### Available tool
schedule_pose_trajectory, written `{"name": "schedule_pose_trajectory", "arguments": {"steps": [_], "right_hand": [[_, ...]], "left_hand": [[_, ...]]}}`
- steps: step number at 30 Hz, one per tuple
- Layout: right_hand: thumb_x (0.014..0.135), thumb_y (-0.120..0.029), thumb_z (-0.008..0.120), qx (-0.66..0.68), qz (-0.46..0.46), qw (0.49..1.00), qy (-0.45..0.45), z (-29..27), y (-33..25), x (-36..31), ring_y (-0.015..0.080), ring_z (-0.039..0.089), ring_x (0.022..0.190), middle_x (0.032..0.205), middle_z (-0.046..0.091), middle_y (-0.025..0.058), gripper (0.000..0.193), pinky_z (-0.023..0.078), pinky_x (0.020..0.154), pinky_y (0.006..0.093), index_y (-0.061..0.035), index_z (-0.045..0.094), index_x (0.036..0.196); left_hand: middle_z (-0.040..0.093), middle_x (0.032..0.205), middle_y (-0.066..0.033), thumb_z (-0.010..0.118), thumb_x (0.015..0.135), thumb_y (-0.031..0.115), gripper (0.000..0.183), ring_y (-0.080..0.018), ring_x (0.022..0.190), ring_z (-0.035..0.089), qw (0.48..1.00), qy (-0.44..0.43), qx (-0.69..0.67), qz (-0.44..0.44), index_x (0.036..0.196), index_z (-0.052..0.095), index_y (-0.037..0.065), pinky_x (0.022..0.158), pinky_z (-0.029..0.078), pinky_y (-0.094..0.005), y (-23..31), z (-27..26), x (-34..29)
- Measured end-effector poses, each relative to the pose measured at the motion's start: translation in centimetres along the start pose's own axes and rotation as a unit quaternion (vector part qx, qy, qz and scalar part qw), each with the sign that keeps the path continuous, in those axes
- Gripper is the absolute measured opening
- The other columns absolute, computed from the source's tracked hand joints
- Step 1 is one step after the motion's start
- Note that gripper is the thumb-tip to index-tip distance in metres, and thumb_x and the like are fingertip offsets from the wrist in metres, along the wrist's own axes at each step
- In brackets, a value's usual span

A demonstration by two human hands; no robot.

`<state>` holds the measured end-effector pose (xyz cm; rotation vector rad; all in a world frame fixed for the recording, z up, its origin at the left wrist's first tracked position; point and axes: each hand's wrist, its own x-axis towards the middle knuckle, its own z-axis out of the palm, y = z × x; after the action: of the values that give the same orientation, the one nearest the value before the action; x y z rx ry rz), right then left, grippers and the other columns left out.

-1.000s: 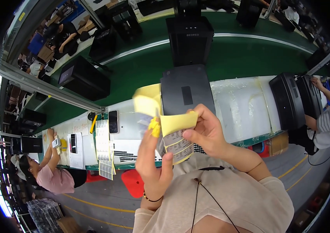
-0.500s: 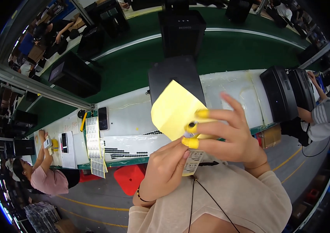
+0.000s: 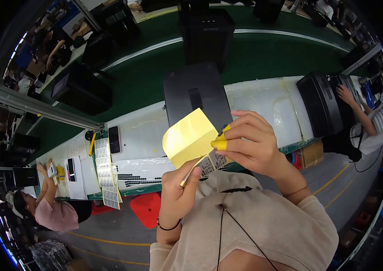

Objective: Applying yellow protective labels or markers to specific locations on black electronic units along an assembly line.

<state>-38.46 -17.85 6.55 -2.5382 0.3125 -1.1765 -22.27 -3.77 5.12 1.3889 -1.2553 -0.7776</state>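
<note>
A yellow-backed label sheet (image 3: 191,135), bent over with white printed labels (image 3: 211,165) showing on its other face, is held in front of my chest. My left hand (image 3: 180,183) is closed on its lower edge, the thumb pressing it. At the sheet's right edge is my right hand (image 3: 252,144), with yellow covers on some fingertips. Its fingers are drawn together, and a small dark spot shows beside them; whatever they pinch is too small to make out. Behind the sheet a black computer case (image 3: 196,86) lies on the table.
More label sheets (image 3: 103,162), a phone (image 3: 114,139) and strips of black dots (image 3: 137,179) lie to the left. Black cases (image 3: 320,106) stand on the right. A red stool (image 3: 146,210) is below the table. Co-workers sit at both sides.
My right hand has come down slightly and drawn its fingers together at the sheet's edge. My left hand and the sheet have tilted, showing more of the printed labels.
</note>
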Motion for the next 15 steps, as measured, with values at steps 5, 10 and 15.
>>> {"name": "schedule_pose_trajectory", "arguments": {"steps": [5,10,15], "right_hand": [[0.064,-0.009,0.079,-0.063,-0.031,0.997,0.030,1.1,0.0,-0.7,0.0210,0.063,0.082,0.083,0.066,0.0019,0.020,0.048,0.093,0.0467,-0.0097,0.073,0.083],[0.061,-0.011,0.080,-0.063,-0.030,0.997,0.027,1.5,0.6,-1.2,0.0218,0.064,0.087,0.086,0.066,0.0021,0.021,0.047,0.095,0.0486,-0.0093,0.072,0.081],[0.062,-0.009,0.077,0.004,0.002,1.000,0.029,1.4,1.1,-1.2,0.0228,0.062,0.089,0.090,0.065,0.0026,0.020,0.046,0.096,0.0499,-0.0085,0.072,0.081]], "left_hand": [[0.054,0.063,-0.0058,0.051,0.097,0.011,0.024,-0.0086,0.054,0.045,0.999,0.038,-0.013,-0.020,0.113,0.062,-0.003,0.052,0.037,-0.0235,-0.2,0.3,0.2],[0.051,0.060,-0.0045,0.050,0.098,0.014,0.025,-0.0062,0.054,0.042,0.995,0.066,-0.017,-0.066,0.111,0.063,-0.003,0.050,0.036,-0.0234,-0.5,0.4,0.5],[0.057,0.065,-0.0088,0.052,0.096,0.009,0.023,-0.0105,0.055,0.050,0.997,0.055,0.004,-0.047,0.111,0.063,-0.003,0.053,0.041,-0.0246,-0.6,0.3,0.7]]}}
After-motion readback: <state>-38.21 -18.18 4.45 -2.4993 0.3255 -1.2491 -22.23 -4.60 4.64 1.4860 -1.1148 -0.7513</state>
